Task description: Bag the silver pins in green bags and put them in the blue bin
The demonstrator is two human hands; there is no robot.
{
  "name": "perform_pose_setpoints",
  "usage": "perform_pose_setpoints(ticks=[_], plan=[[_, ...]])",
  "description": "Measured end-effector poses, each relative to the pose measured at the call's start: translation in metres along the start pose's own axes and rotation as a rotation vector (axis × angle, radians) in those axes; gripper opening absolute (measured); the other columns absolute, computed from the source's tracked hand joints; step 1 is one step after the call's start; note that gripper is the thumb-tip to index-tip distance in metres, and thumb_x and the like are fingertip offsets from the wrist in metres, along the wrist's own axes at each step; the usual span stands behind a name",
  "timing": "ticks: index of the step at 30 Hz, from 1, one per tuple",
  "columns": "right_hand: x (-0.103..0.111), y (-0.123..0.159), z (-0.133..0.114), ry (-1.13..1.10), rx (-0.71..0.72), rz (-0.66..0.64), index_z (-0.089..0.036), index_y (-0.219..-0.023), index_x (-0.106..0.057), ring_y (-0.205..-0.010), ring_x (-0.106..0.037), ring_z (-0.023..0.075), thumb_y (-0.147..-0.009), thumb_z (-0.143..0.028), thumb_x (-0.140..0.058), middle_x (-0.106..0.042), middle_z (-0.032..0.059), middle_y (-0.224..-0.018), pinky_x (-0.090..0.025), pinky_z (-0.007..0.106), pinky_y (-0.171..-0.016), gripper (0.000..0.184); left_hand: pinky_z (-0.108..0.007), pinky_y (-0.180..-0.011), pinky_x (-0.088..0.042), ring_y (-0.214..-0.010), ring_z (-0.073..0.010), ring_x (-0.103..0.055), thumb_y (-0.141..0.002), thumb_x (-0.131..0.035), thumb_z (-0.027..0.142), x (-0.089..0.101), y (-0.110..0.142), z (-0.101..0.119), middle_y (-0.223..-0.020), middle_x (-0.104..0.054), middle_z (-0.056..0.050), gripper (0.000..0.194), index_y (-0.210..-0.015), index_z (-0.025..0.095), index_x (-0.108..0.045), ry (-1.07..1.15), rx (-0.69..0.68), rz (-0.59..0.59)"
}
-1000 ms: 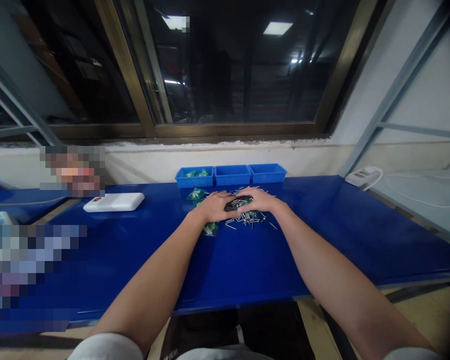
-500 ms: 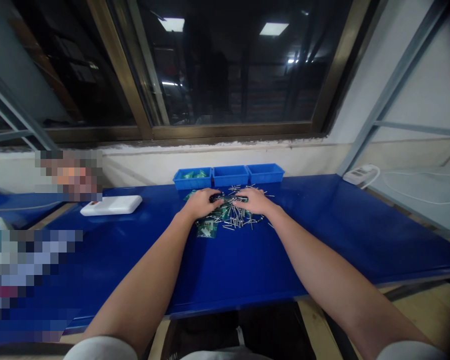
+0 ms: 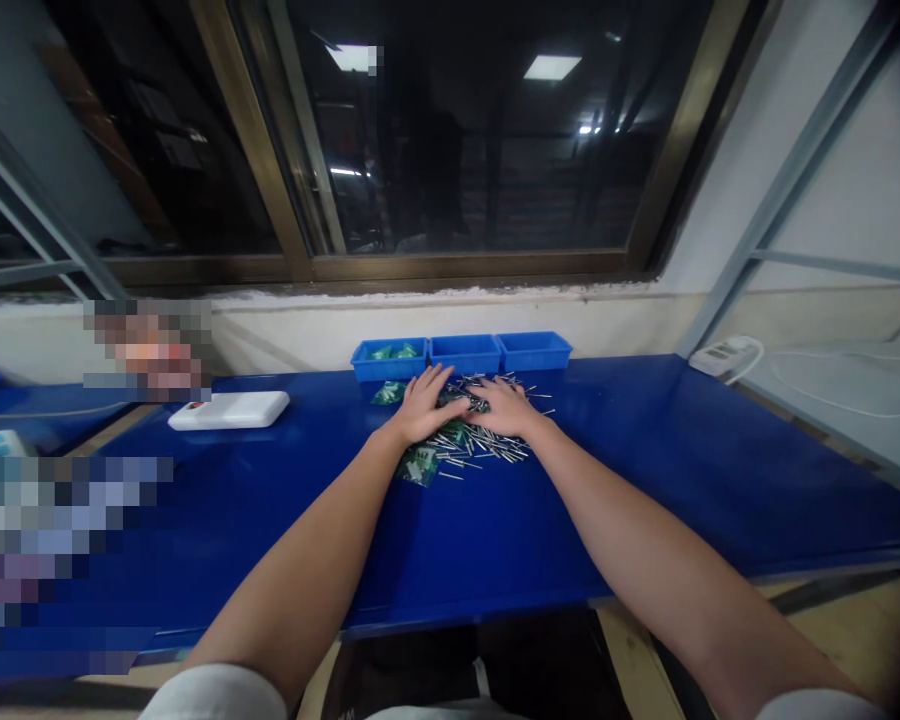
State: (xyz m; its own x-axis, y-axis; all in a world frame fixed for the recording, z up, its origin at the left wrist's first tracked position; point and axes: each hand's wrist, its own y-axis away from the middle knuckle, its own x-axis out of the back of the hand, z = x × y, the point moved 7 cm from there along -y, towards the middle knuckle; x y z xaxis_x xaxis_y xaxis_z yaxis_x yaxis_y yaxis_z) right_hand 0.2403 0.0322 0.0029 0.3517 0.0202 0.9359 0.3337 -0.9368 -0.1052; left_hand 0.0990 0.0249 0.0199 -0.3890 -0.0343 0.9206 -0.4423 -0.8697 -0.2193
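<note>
On blue table (image 3: 270, 540), left hand (image 3: 422, 408), right hand (image 3: 504, 408), grip spread over metal pins (image 3: 499, 444), white device (image 3: 241, 410), label unreadable

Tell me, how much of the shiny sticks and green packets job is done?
It looks partly done: some green packets sit in the left blue bin. In hand: the left hand and right hand are spread over metal pins. Probably left: that loose pile and the other packets on the table.
</note>
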Motion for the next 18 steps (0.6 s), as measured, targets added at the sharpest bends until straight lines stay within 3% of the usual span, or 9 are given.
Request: perform_pose_setpoints(ticks=[4,6,8,11,13,18], plan=[[0.016,0.0,0.0,-0.144,0.091,0.183,-0.026,-0.116,-0.06,-0.118,-0.049,0.0249,-0.085,-0.049,-0.045,-0.058,0.007,-0.123,-0.032,0.045,-0.101,0.042,-0.034,-0.104,-0.033,-0.125,-0.0215,-0.043,-0.088,-0.028,0.056,0.025,0.0,-0.016,-0.136,-0.048,-0.006,0.058,-0.131,0.021,-0.045,0.188,0.071,0.263],[0.021,0.002,0.004,-0.173,0.096,0.209,-0.024,-0.11,-0.064,-0.111,-0.054,0.0225,-0.085,-0.046,-0.047,-0.063,0.0064,-0.116,-0.034,0.042,-0.099,0.037,-0.033,-0.101,-0.036,-0.116,-0.0222,-0.051,-0.087,-0.031,0.056,0.03,0.002,-0.026,-0.124,-0.057,-0.007,0.056,-0.12,0.019,-0.056,0.135,0.118,0.297],[0.019,0.003,0.007,-0.142,0.091,0.146,-0.026,-0.116,-0.061,-0.119,-0.047,0.0266,-0.078,-0.054,-0.054,-0.057,0.0071,-0.125,-0.029,0.047,-0.102,0.047,-0.038,-0.104,-0.032,-0.121,-0.0255,-0.047,-0.083,-0.034,0.062,0.025,0.002,-0.032,-0.128,-0.055,-0.009,0.061,-0.121,0.02,-0.056,0.056,0.125,0.218],[0.009,0.005,0.005,-0.075,0.102,-0.005,-0.033,-0.131,-0.045,-0.133,-0.026,0.0341,-0.067,-0.066,-0.058,-0.035,0.0067,-0.144,-0.016,0.059,-0.104,0.073,-0.052,-0.108,-0.018,-0.134,-0.0318,-0.026,-0.076,-0.039,0.07,0.006,0.001,-0.034,-0.143,-0.037,-0.01,0.072,-0.132,0.026,-0.045,-0.038,0.106,0.009],[0.004,0.005,0.003,-0.057,0.103,-0.038,-0.034,-0.134,-0.04,-0.135,-0.022,0.0345,-0.071,-0.067,-0.054,-0.028,0.0058,-0.147,-0.015,0.06,-0.105,0.073,-0.056,-0.108,-0.011,-0.137,-0.032,-0.018,-0.079,-0.036,0.067,-0.003,0.001,-0.034,-0.147,-0.028,-0.009,0.068,-0.135,0.029,-0.041,-0.071,0.099,-0.071],[0.012,0.002,-0.001,-0.093,0.157,0.13,-0.024,-0.115,-0.062,-0.118,-0.05,0.0246,-0.083,-0.046,-0.051,-0.058,0.0072,-0.124,-0.035,0.041,-0.1,0.041,-0.042,-0.111,-0.02,-0.133,-0.0238,-0.032,-0.085,-0.037,0.039,-0.001,-0.002,-0.035,-0.143,-0.038,-0.002,0.046,-0.126,0.027,-0.053,-0.044,0.067,-0.083]])
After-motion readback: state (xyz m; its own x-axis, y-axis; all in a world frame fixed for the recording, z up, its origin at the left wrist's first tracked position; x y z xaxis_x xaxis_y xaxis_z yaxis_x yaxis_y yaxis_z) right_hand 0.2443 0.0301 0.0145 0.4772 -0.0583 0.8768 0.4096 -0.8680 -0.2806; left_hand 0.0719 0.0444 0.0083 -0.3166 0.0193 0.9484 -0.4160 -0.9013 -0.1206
